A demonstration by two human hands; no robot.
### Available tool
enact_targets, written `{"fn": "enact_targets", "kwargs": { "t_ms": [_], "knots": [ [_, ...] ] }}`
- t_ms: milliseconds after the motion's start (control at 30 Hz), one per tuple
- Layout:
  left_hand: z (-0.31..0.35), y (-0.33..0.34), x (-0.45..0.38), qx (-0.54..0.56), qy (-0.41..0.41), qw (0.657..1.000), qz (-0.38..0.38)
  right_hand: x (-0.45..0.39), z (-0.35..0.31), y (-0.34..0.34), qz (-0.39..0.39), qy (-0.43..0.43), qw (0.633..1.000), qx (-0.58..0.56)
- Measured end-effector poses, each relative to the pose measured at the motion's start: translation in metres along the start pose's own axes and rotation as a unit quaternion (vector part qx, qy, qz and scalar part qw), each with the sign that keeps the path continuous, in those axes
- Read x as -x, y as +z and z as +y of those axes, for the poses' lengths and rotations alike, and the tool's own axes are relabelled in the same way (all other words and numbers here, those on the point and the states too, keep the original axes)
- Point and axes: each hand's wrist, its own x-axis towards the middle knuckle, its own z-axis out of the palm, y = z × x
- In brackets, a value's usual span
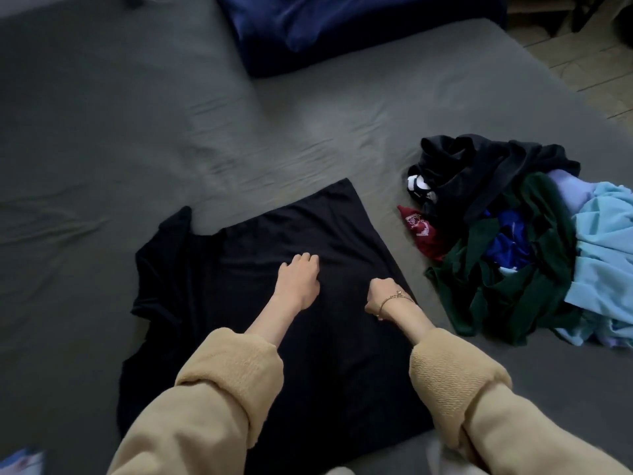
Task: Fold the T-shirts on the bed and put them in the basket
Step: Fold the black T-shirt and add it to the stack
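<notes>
Right now a black T-shirt (260, 303) lies spread flat on the grey bed (102, 132), close to the near edge. Both hands are on top of the shirt, near its middle. The left hand (299, 281) rests on the cloth with its fingers curled under; whether it pinches any cloth cannot be told. The right hand (383, 298), with a thin gold bracelet (394, 299) at the wrist, is bent down onto the shirt, and its fingers are hidden, so its grip cannot be told either. Both arms wear tan sleeves (222, 382) pushed up. To the right sits a messy pile of clothes (520, 241) in black, green, blue, red and light blue. Far back lies a dark blue pillow (342, 29).
</notes>
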Motion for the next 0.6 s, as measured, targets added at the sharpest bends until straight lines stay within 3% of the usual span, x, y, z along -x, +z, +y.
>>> {"fn": "enact_targets", "kwargs": {
  "t_ms": [200, 367, 500, 600],
  "knots": [
    [-0.125, -0.020, 0.032, 0.046, -0.180, 0.981, 0.054, -0.008, -0.107, 0.010, -0.009, -0.102, 0.994, 0.036],
    [-0.225, -0.031, 0.051, 0.129, -0.319, 0.935, 0.085, -0.026, -0.211, 0.017, 0.023, -0.200, 0.978, 0.055],
    [-0.278, -0.035, 0.053, 0.242, -0.360, 0.895, 0.100, -0.045, -0.273, 0.015, 0.082, -0.235, 0.965, 0.085],
    [-0.307, -0.033, 0.044, 0.365, -0.364, 0.855, 0.063, -0.062, -0.311, 0.010, 0.127, -0.224, 0.961, 0.097]
  ]
}}
